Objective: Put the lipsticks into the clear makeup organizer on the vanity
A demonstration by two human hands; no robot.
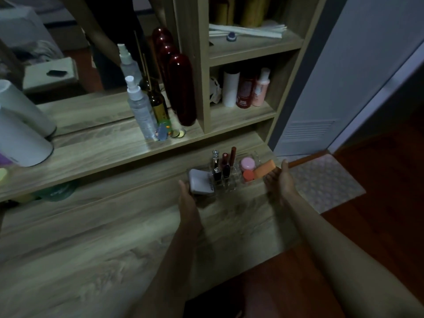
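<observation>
1. Vanity [96, 237]: a wood-grain top filling the lower left and centre of the frame, with a raised ledge behind it and open shelves at the upper right. The light is dim.
2. Dark red bottle [182, 90] and clear spray bottle [140, 109]: both stand upright on the ledge, above centre, well apart from the work area.
3. Clear makeup organizer [229, 188]: sits right of centre on the vanity top, near its right edge; the transparent walls are hard to trace.
4. Left hand [187, 198]: wraps the organizer's left end, fingers curled at the white compact [200, 182] lying there.
5. Right hand [281, 180]: cups the organizer's right end, thumb up, just beside the orange block [265, 168] and the pink jar [247, 163].
6. Lipsticks [223, 166]: several slim tubes stand upright in the middle compartments, between the two hands; no loose tube is visible on the top.
7. Judgement: the loading appears done, and the step in hand is steadying or setting the organizer. The box should be kept level, gripped evenly at both ends and moved slowly, since the tall tubes could tip or the box slide off the nearby edge.
</observation>
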